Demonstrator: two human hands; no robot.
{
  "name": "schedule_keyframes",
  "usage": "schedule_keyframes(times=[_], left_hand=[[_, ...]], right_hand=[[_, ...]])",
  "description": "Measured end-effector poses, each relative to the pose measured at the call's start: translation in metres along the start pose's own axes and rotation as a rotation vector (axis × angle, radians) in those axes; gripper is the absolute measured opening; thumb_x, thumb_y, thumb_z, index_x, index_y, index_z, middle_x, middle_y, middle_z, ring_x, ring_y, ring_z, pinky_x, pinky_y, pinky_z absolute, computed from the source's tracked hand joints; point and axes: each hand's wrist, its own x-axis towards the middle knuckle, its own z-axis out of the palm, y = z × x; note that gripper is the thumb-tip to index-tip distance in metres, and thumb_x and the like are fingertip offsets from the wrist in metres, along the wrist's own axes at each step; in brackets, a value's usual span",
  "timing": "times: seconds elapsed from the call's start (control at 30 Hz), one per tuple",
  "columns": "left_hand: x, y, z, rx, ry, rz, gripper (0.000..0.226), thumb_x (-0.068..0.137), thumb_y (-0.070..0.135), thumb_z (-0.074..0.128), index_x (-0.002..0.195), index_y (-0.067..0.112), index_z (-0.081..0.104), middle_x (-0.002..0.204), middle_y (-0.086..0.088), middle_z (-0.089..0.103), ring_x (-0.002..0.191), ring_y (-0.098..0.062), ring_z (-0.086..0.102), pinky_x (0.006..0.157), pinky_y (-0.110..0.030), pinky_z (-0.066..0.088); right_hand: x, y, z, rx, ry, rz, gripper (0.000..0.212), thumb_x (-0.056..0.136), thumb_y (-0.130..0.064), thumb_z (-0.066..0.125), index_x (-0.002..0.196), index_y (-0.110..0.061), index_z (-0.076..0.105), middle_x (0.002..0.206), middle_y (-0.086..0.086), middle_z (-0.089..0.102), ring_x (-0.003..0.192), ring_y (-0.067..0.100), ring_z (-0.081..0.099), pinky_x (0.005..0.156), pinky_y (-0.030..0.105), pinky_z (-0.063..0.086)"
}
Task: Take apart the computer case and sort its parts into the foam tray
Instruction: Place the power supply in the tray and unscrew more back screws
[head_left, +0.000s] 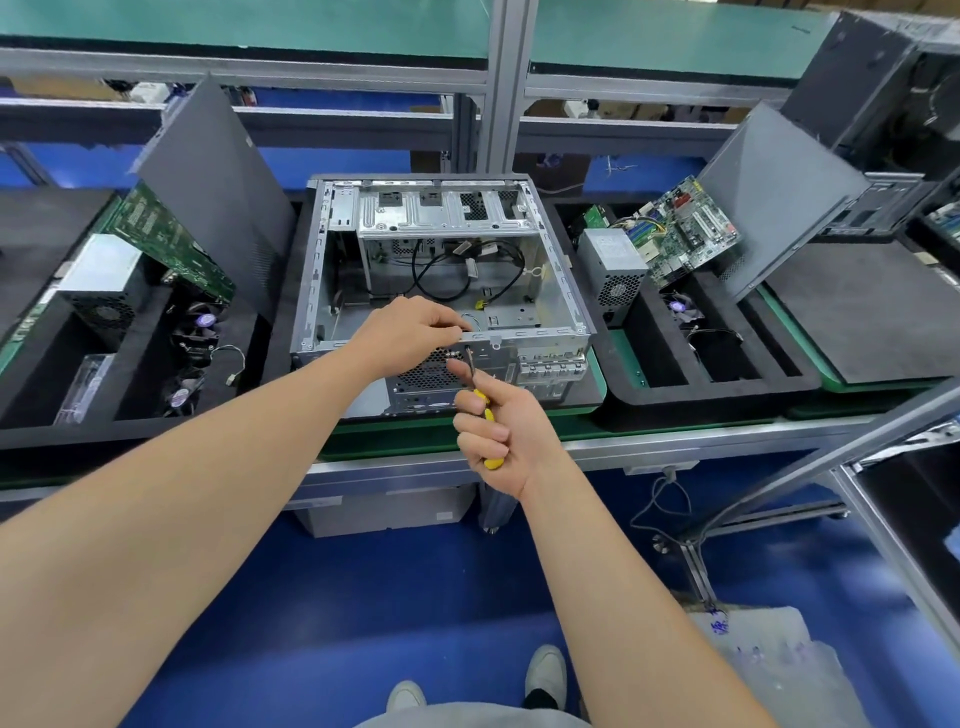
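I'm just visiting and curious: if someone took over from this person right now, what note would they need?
Left hand: pinching the rear rim of the computer case.
Right hand: grips a yellow screwdriver, tip at the rear panel.
Done: case open; power supply, motherboard and fan sit in the right foam tray.
Left to do: cables and drive cage are in the case.

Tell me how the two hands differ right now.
The left hand pinches the rear rim of the case; the right hand grips a yellow-handled screwdriver. The left hand sits higher, over the rim; the right hand is lower, in front of the rear panel. Both work at the same spot on the case.
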Motion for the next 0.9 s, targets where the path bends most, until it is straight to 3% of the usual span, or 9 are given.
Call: schedule_keyframes(times=[0.17, 0.27, 0.4, 0.47, 0.57, 0.63, 0.7, 0.77, 0.9], left_hand=[[0.0, -0.001, 0.001, 0.022, -0.017, 0.026, 0.024, 0.097, 0.042, 0.051, 0.107, 0.052, 0.07, 0.062, 0.002, 0.067, 0.044, -0.002, 0.045, 0.051, -0.029, 0.03], [-0.001, 0.001, 0.002, 0.022, -0.013, 0.023, 0.024, 0.096, 0.041, 0.051, 0.105, 0.052, 0.069, 0.052, 0.012, 0.061, 0.044, -0.001, 0.046, 0.052, -0.029, 0.03], [-0.003, 0.003, 0.001, 0.048, -0.018, 0.028, 0.027, 0.092, 0.052, 0.054, 0.111, 0.048, 0.072, 0.066, 0.029, 0.065, 0.065, 0.009, 0.058, 0.059, -0.027, 0.037], [-0.004, 0.004, 0.002, 0.098, -0.005, 0.066, 0.036, 0.089, 0.063, 0.056, 0.116, 0.045, 0.071, 0.092, 0.029, 0.07, 0.09, 0.003, 0.063, 0.07, -0.029, 0.044], [-0.005, 0.003, 0.003, 0.138, 0.017, 0.11, 0.044, 0.088, 0.068, 0.057, 0.119, 0.041, 0.071, 0.116, 0.021, 0.072, 0.106, -0.008, 0.063, 0.081, -0.035, 0.048], [-0.005, 0.002, 0.003, 0.136, 0.022, 0.118, 0.044, 0.09, 0.068, 0.056, 0.121, 0.041, 0.07, 0.118, 0.018, 0.072, 0.107, -0.01, 0.064, 0.08, -0.034, 0.047], [-0.006, 0.002, 0.002, 0.136, 0.028, 0.126, 0.044, 0.09, 0.068, 0.055, 0.121, 0.041, 0.07, 0.118, 0.018, 0.072, 0.105, -0.009, 0.063, 0.079, -0.034, 0.045], [-0.006, 0.003, 0.002, 0.132, 0.035, 0.131, 0.043, 0.09, 0.067, 0.055, 0.121, 0.041, 0.07, 0.117, 0.018, 0.072, 0.1, -0.007, 0.062, 0.076, -0.033, 0.044], [-0.006, 0.005, -0.001, 0.104, 0.011, 0.094, 0.034, 0.09, 0.063, 0.053, 0.114, 0.047, 0.07, 0.103, 0.018, 0.075, 0.09, -0.006, 0.062, 0.07, -0.031, 0.042]], right_hand=[[0.007, 0.008, 0.007, -0.879, 0.417, -0.271, 0.029, 0.11, -0.021, 0.029, 0.116, -0.02, 0.057, 0.072, 0.007, 0.054, 0.041, 0.015, 0.032, 0.039, 0.022, 0.026], [0.013, 0.013, 0.008, -1.469, 0.609, -0.433, 0.021, 0.11, -0.019, 0.034, 0.121, -0.017, 0.052, 0.094, 0.016, 0.064, 0.072, 0.031, 0.054, 0.052, 0.032, 0.038], [0.02, 0.025, 0.009, -1.895, 0.788, -0.467, 0.053, 0.102, -0.011, 0.049, 0.152, -0.014, 0.032, 0.11, 0.018, 0.066, 0.09, 0.037, 0.062, 0.067, 0.041, 0.04], [0.022, 0.027, 0.009, -1.868, 0.804, -0.48, 0.052, 0.101, -0.012, 0.049, 0.151, -0.013, 0.033, 0.111, 0.018, 0.066, 0.095, 0.038, 0.065, 0.068, 0.042, 0.04], [0.018, 0.021, 0.01, -1.727, 0.732, -0.487, 0.03, 0.108, -0.018, 0.041, 0.136, -0.01, 0.046, 0.108, 0.02, 0.065, 0.086, 0.036, 0.06, 0.069, 0.041, 0.042], [0.016, 0.012, 0.008, -1.415, 0.625, -0.404, 0.025, 0.109, -0.021, 0.037, 0.121, -0.01, 0.056, 0.096, 0.017, 0.069, 0.065, 0.029, 0.056, 0.059, 0.038, 0.045], [0.014, 0.002, 0.004, -0.903, 0.468, -0.246, 0.028, 0.107, -0.021, 0.041, 0.122, -0.012, 0.064, 0.076, 0.01, 0.067, 0.043, 0.023, 0.045, 0.044, 0.031, 0.04], [0.008, -0.006, 0.0, -0.502, 0.273, -0.146, 0.03, 0.107, -0.021, 0.046, 0.126, -0.008, 0.065, 0.069, 0.006, 0.061, 0.04, 0.016, 0.039, 0.039, 0.026, 0.033], [0.004, -0.001, -0.01, -0.082, -0.005, -0.034, 0.026, 0.11, -0.026, 0.049, 0.125, -0.01, 0.063, 0.072, 0.001, 0.053, 0.038, 0.007, 0.037, 0.033, 0.02, 0.032]])
